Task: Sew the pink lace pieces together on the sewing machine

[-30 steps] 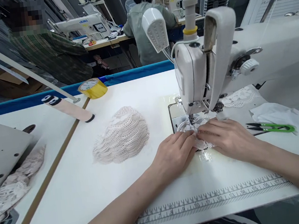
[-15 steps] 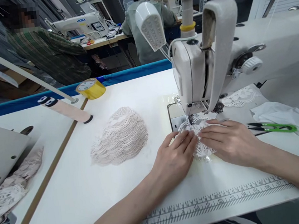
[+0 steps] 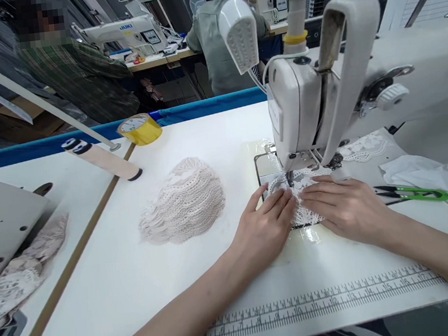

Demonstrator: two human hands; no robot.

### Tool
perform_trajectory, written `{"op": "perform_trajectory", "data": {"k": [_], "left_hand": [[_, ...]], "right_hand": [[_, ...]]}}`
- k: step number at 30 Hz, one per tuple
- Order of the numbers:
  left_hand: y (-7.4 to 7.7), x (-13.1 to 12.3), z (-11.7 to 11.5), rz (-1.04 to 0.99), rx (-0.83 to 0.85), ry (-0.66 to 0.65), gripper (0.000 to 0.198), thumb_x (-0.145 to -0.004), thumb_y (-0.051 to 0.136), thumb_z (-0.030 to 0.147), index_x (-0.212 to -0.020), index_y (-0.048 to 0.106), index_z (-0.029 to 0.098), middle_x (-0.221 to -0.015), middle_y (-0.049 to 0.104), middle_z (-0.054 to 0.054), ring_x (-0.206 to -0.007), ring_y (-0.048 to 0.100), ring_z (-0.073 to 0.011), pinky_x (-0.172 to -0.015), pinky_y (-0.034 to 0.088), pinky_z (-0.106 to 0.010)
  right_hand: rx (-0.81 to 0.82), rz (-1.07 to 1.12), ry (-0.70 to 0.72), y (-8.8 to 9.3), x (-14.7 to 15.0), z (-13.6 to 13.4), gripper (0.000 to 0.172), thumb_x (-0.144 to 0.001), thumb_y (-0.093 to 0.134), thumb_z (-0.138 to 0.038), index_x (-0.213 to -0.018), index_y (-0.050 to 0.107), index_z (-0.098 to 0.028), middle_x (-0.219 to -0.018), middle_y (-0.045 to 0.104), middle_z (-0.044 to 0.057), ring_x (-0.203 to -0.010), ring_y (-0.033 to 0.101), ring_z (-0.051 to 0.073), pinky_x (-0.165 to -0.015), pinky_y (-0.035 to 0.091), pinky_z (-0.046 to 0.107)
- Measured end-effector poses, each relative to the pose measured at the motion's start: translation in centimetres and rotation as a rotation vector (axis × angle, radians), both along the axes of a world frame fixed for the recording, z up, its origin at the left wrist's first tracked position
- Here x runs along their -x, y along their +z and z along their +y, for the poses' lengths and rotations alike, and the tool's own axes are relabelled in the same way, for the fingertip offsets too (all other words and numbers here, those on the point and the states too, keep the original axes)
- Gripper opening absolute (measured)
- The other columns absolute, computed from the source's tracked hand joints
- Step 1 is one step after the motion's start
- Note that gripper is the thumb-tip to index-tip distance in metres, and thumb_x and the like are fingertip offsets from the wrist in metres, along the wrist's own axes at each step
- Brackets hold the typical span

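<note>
A piece of white lace (image 3: 307, 213) lies under the needle and presser foot (image 3: 289, 178) of the white sewing machine (image 3: 296, 108). My left hand (image 3: 266, 223) rests on the lace's left side, its fingers stretched out flat. On the right side my right hand (image 3: 344, 207) lies palm down, fingers extended and side by side. Between the two sets of fingertips runs a narrow strip of lace. Parts of the lace are hidden beneath my hands. Left of them, a fanned stack of pale lace pieces (image 3: 185, 202) sits on the white table (image 3: 180, 281).
Green-handled thread snips (image 3: 423, 194) and white fabric (image 3: 418, 170) lie to the right. Yellow tape (image 3: 141, 130) and a pinkish roll (image 3: 105, 161) are at the back left. A printed ruler (image 3: 312, 306) follows the front edge. Two people sit beyond, near other machines (image 3: 128, 33).
The lace has slid a little farther under the presser foot, away from me, uncovering the plate's near edge. Both hands have gone forward with it. The whole view has shifted slightly.
</note>
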State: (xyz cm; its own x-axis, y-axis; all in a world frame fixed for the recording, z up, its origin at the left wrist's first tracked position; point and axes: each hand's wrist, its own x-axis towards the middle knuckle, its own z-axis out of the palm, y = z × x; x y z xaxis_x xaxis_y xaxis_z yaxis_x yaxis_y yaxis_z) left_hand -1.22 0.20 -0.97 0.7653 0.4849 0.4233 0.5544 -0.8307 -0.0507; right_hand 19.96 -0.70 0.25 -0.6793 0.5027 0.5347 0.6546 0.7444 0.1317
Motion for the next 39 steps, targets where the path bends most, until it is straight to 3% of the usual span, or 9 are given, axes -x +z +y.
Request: {"op": "perform_trajectory", "data": {"k": [9, 19, 24, 39], "left_hand": [[0.1, 0.2, -0.1, -0.067, 0.015, -0.025, 0.029, -0.092, 0.046, 0.012, -0.117, 0.061, 0.013, -0.118, 0.067, -0.01, -0.111, 0.062, -0.0197, -0.102, 0.043, -0.044], [0.0, 0.2, 0.5, -0.067, 0.037, 0.015, 0.03, -0.093, 0.045, 0.013, -0.118, 0.061, 0.014, -0.118, 0.067, -0.009, -0.113, 0.061, -0.0202, -0.109, 0.035, -0.05], [-0.1, 0.5, 0.0, -0.067, 0.005, -0.04, 0.029, -0.092, 0.046, 0.012, -0.116, 0.062, 0.012, -0.115, 0.068, -0.01, -0.11, 0.063, -0.0204, -0.108, 0.037, -0.048], [0.2, -0.1, 0.5, -0.088, 0.02, 0.032, 0.027, -0.095, 0.046, 0.02, -0.115, 0.063, 0.014, -0.114, 0.069, -0.01, -0.109, 0.063, -0.0217, -0.11, 0.032, -0.054]], "right_hand": [[-0.015, -0.005, -0.011, -0.3, -0.1, 0.1, 0.028, -0.086, 0.046, -0.004, -0.092, 0.071, -0.016, -0.1, 0.073, 0.004, -0.092, 0.068, 0.017, -0.069, 0.051, 0.03], [-0.025, -0.023, -0.019, -0.6, -0.1, 0.5, 0.029, -0.086, 0.047, -0.004, -0.095, 0.072, -0.015, -0.101, 0.073, 0.006, -0.092, 0.068, 0.018, -0.07, 0.052, 0.03], [-0.042, -0.034, -0.03, -0.7, 0.0, 0.2, 0.024, -0.086, 0.052, -0.006, -0.095, 0.072, -0.014, -0.101, 0.073, 0.007, -0.094, 0.067, 0.019, -0.073, 0.053, 0.032], [-0.091, -0.08, -0.099, -1.1, 0.1, 0.4, 0.024, -0.086, 0.05, -0.005, -0.096, 0.071, -0.012, -0.103, 0.072, 0.007, -0.089, 0.067, 0.018, -0.079, 0.049, 0.033]]}}
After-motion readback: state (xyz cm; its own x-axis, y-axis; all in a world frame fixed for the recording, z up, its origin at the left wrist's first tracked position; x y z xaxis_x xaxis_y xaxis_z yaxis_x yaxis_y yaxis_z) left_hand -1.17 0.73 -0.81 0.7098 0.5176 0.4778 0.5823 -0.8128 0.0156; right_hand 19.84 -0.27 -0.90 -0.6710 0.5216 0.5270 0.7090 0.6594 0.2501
